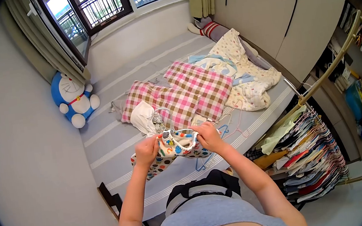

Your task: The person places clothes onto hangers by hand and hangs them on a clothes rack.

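Observation:
A small white garment (177, 150) with a colourful print is stretched between my two hands above the near part of the bed. Its round, pale-edged opening faces up toward me. My left hand (147, 151) pinches the left side of that edge, fingers closed. On the other side, my right hand (208, 136) grips the cloth with curled fingers. Just beyond the garment lies a crumpled white cloth (144, 119). A blue hanger (201, 164) rests on the bed by my right hand, and a pink hanger (238, 129) lies further right.
Checked pillows (200, 88) and a patterned quilt (250, 91) lie on the striped bed (107, 140). A blue plush toy (73, 99) sits against the left wall. At right, a rack of hanging clothes (308, 156) stands close to the bed. An open window (66, 27) is ahead.

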Available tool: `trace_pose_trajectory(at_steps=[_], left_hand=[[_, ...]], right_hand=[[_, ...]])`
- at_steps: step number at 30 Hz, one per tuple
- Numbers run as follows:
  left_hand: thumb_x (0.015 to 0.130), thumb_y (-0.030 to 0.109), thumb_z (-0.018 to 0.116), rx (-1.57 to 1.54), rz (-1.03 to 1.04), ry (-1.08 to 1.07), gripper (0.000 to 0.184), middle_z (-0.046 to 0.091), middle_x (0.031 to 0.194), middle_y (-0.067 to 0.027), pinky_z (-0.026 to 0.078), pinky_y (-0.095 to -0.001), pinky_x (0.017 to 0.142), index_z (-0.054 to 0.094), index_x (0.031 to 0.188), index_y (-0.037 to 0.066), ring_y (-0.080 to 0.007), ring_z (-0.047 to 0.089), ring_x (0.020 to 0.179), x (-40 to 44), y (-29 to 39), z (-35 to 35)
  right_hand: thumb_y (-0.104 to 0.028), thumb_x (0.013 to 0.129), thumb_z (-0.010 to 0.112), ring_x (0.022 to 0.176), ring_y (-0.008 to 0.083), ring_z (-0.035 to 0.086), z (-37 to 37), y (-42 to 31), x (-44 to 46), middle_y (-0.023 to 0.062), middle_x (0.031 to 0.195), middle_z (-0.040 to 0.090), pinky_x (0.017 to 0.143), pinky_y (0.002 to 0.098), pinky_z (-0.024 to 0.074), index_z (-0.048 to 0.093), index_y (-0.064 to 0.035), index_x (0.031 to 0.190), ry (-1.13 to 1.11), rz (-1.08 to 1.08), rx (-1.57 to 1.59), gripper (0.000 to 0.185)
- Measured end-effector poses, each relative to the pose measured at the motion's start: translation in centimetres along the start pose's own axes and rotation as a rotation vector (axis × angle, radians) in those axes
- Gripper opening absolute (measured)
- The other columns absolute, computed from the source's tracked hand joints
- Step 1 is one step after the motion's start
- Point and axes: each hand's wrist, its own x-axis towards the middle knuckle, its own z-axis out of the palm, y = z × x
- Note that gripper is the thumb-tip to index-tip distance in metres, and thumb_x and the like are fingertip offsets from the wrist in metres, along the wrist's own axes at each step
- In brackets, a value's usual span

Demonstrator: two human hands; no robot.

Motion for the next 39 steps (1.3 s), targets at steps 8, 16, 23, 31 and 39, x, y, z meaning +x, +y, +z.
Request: trace_pose_trajectory(at_steps=[8, 16, 23, 31, 39], left_hand=[[0.079, 0.005, 0.056, -0.079, -0.202, -0.065, 0.013, 0.060, 0.071, -0.0125, 0.048, -0.0371, 0.055, 0.058, 0.092, 0.006, -0.0308, 0.060, 0.064, -2.8, -1.7, 0.4], [0.076, 0.014, 0.064, -0.102, 0.033, -0.147, 0.007, 0.058, 0.070, -0.0074, 0.044, -0.0341, 0.054, 0.062, 0.078, 0.007, -0.0248, 0.056, 0.062, -0.3, 1.3, 1.6], [0.077, 0.011, 0.061, -0.018, 0.013, -0.022, 0.003, 0.054, 0.066, -0.0066, 0.043, -0.0355, 0.050, 0.060, 0.076, 0.008, -0.0246, 0.053, 0.058, -1.8, 0.7, 2.3], [0.084, 0.016, 0.053, 0.110, -0.348, 0.154, 0.015, 0.057, 0.080, -0.0119, 0.042, -0.0367, 0.066, 0.056, 0.077, 0.004, -0.0305, 0.055, 0.078, -3.9, -4.8, 0.8], [0.085, 0.036, 0.053, -0.227, -0.632, -0.198, 0.032, 0.060, 0.071, -0.0134, 0.043, -0.0361, 0.058, 0.061, 0.085, 0.005, -0.0297, 0.060, 0.070, -2.0, -4.8, 4.6]], right_hand=[[-0.018, 0.061, 0.068, 0.063, 0.0171, 0.048, -1.9, 3.4, -3.5, 0.0022, 0.064, 0.052, 0.067, 0.0294, 0.0376, 0.060, -0.0072, 0.073, -0.296, 0.244, 0.327, 0.018], [-0.015, 0.071, 0.068, 0.064, 0.0050, 0.045, -2.0, 2.5, -3.9, -0.0023, 0.068, 0.053, 0.058, 0.0223, 0.0361, 0.060, -0.0042, 0.077, -0.448, 0.590, 0.650, 0.015], [-0.019, 0.080, 0.065, 0.066, 0.0063, 0.049, -3.4, 3.3, -4.8, -0.0014, 0.067, 0.054, 0.060, 0.0228, 0.0379, 0.062, -0.0032, 0.072, -0.306, 0.664, 0.577, 0.018], [-0.012, 0.081, 0.062, 0.071, 0.0082, 0.050, -7.3, 5.1, -5.9, -0.0007, 0.075, 0.055, 0.065, 0.0232, 0.0393, 0.062, -0.0016, 0.073, -0.152, 0.546, 0.541, 0.013], [-0.015, 0.084, 0.059, 0.072, 0.0070, 0.048, -7.4, 5.4, -5.5, -0.0014, 0.076, 0.053, 0.069, 0.0209, 0.0362, 0.060, -0.0010, 0.073, -0.020, 0.675, 0.648, 0.017]])
